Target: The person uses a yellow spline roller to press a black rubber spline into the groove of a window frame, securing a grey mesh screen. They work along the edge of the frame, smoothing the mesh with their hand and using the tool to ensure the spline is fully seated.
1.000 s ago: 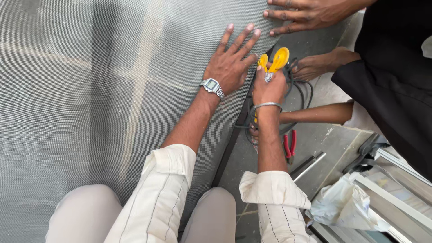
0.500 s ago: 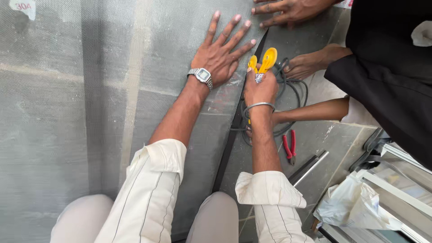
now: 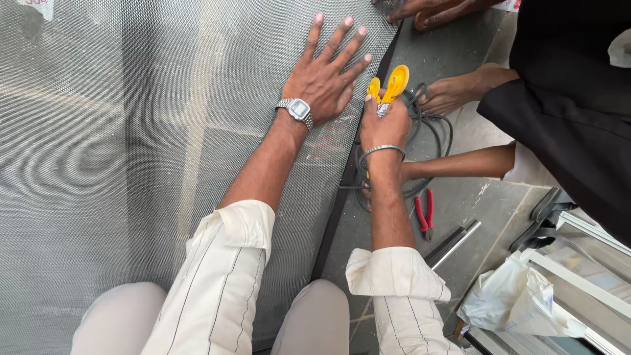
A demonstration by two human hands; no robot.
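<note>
- A grey mesh sheet (image 3: 131,164) is seen lying flat over the floor, its dark edge strip (image 3: 342,190) running up the middle.
- The left hand (image 3: 325,75) is pressed flat on the mesh beside the strip, all 5 fingers spread wide, nothing gripped.
- The right hand (image 3: 384,121) is closed around a yellow-handled tool (image 3: 393,84), held at the strip's upper part.
- By judgement, the strip below the tool looks seated; the stretch above appears left.
- Another person's hand (image 3: 434,8) rests near the strip's top.
- A white plastic bag (image 3: 519,302) is seen at lower right; its contents cannot be told.
</note>
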